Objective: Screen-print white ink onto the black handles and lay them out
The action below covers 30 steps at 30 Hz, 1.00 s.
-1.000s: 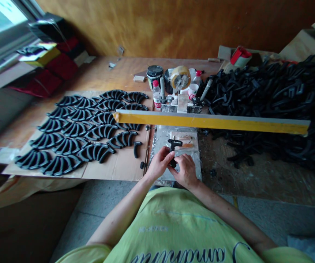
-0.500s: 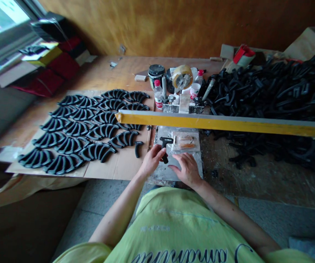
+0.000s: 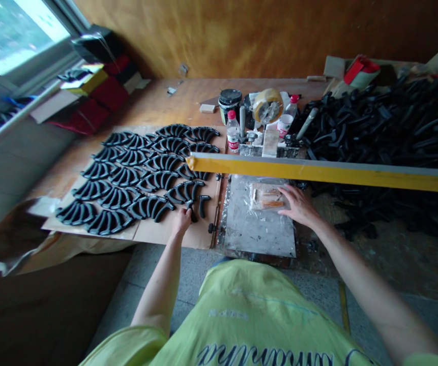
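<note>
My left hand [image 3: 183, 219] is closed on a black curved part [image 3: 193, 213] at the front of the cardboard sheet [image 3: 165, 234]. Just right of it lies a single black part [image 3: 203, 205], and rows of like parts [image 3: 123, 175] cover the sheet further left. My right hand [image 3: 298, 204], fingers spread, is over the right edge of the metal plate [image 3: 257, 236]. Its fingertips are beside a clear plastic bag [image 3: 265, 196] with small tan pieces in it.
A yellow and grey bar [image 3: 280, 168] crosses above the plate. Behind it are bottles [image 3: 232, 133], a tub [image 3: 229, 104] and a tape roll [image 3: 267, 105]. A large heap of black parts [image 3: 386, 132] fills the right side. Boxes [image 3: 100, 94] are at the left.
My left hand has moved left from the plate to the cardboard with the black part. My right hand has moved right and forward, beside the bag. The view has shifted.
</note>
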Available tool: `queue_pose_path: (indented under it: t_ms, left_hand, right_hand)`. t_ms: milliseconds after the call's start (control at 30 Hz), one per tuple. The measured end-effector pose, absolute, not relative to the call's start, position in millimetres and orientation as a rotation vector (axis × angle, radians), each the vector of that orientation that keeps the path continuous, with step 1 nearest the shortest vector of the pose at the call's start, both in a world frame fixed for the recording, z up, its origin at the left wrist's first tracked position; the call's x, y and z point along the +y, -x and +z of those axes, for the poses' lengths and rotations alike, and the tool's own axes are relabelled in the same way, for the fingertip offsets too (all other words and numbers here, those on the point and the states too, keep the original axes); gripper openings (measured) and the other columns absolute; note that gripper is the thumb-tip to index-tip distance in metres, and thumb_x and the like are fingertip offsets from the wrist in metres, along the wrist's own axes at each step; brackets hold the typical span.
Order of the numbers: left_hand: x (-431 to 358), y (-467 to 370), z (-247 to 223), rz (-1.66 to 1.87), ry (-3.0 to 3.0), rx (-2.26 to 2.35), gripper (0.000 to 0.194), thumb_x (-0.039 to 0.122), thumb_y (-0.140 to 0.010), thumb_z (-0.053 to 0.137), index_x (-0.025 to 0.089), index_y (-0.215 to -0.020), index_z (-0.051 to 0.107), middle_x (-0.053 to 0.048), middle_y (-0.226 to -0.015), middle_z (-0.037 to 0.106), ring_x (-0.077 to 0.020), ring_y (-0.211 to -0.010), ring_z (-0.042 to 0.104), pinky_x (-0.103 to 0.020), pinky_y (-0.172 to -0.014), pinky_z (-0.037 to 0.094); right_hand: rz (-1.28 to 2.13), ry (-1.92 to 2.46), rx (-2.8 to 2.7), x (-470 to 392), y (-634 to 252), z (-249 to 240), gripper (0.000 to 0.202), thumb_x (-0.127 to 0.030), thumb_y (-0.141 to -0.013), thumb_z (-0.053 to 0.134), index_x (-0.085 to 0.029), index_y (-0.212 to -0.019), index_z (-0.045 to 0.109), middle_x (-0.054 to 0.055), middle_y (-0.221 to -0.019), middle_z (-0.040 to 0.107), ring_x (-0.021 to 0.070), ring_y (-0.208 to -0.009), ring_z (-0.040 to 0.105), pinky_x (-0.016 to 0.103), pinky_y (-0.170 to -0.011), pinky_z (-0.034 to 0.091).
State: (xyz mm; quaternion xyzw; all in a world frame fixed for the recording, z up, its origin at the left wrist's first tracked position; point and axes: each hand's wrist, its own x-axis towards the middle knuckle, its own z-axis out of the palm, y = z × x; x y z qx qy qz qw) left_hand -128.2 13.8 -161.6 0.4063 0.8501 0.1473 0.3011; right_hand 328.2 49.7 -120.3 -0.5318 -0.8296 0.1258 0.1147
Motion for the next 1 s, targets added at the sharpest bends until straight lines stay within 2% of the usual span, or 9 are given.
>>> queue_pose_path:
  t_ms: [233, 333, 500, 600, 700, 833, 1000]
  left_hand:
    - [6.5, 123.3, -168.4, 0.184, -1.286, 2.391, 0.024, 0.034, -0.091, 0.044, 0.018, -0.095, 0.062, -0.013, -0.091, 0.071, -0.0273, -0.095, 0.067, -0.034, -0.079, 0.049]
    - [2.3, 121.8, -167.8, 0.122, -1.353, 2.429, 0.023, 0.034, -0.091, 0.046, 0.018, -0.097, 0.061, -0.014, -0.096, 0.071, -0.0278, -0.096, 0.067, -0.034, -0.08, 0.048]
    - [0.7, 110.8, -162.0, 0.11, -1.447, 2.505, 0.032, 0.046, -0.092, 0.046, 0.02, -0.108, 0.055, -0.012, -0.108, 0.068, -0.0265, -0.099, 0.065, -0.032, -0.078, 0.046]
    - [1.2, 95.5, -156.7, 0.092, -1.595, 2.49, 0.03, 0.049, -0.092, 0.046, 0.023, -0.103, 0.056, -0.009, -0.106, 0.068, -0.0242, -0.098, 0.065, -0.03, -0.076, 0.046]
    - [4.6, 80.3, -152.5, -0.018, -1.647, 2.456, 0.033, 0.049, -0.09, 0.048, 0.021, -0.104, 0.057, -0.011, -0.105, 0.068, -0.0265, -0.098, 0.065, -0.033, -0.075, 0.046]
    - [13.0, 70.3, -147.9, -0.083, -1.574, 2.494, 0.031, 0.041, -0.09, 0.05, 0.019, -0.109, 0.057, -0.014, -0.109, 0.068, -0.0288, -0.1, 0.065, -0.036, -0.077, 0.047]
    - [25.5, 65.1, -141.8, -0.081, -1.562, 2.478, 0.027, 0.039, -0.087, 0.052, 0.018, -0.103, 0.061, -0.013, -0.104, 0.07, -0.0286, -0.098, 0.066, -0.036, -0.079, 0.048]
  right_hand:
    - [0.403, 1.561, -2.476, 56.7, -323.4, -115.5, 0.081, -0.033, -0.072, 0.071, -0.02, -0.145, 0.038, 0.014, -0.145, 0.043, 0.0335, -0.136, 0.038, 0.05, -0.113, 0.033]
    - [0.397, 1.574, -2.497, 59.3, -322.2, -112.7, 0.082, -0.034, -0.07, 0.073, -0.017, -0.143, 0.04, 0.016, -0.145, 0.043, 0.0346, -0.138, 0.036, 0.05, -0.113, 0.033]
    - [0.437, 1.572, -2.516, 65.3, -323.5, -116.3, 0.084, -0.038, -0.07, 0.075, -0.019, -0.144, 0.04, 0.015, -0.147, 0.042, 0.035, -0.139, 0.034, 0.05, -0.113, 0.032]
    - [0.444, 1.559, -2.506, 66.5, -325.9, -121.5, 0.085, -0.042, -0.071, 0.074, -0.019, -0.145, 0.038, 0.015, -0.148, 0.041, 0.0349, -0.139, 0.034, 0.05, -0.113, 0.033]
    - [0.438, 1.534, -2.504, 66.4, -328.3, -125.9, 0.085, -0.044, -0.071, 0.073, -0.019, -0.145, 0.039, 0.015, -0.149, 0.04, 0.0351, -0.139, 0.035, 0.051, -0.113, 0.033]
    - [0.427, 1.513, -2.506, 66.7, -330.2, -130.4, 0.086, -0.045, -0.071, 0.073, -0.02, -0.145, 0.038, 0.014, -0.148, 0.041, 0.0353, -0.139, 0.034, 0.051, -0.112, 0.034]
    - [0.41, 1.518, -2.494, 67.5, -331.6, -135.2, 0.087, -0.047, -0.071, 0.072, -0.02, -0.146, 0.037, 0.014, -0.148, 0.042, 0.0357, -0.137, 0.037, 0.052, -0.111, 0.035]
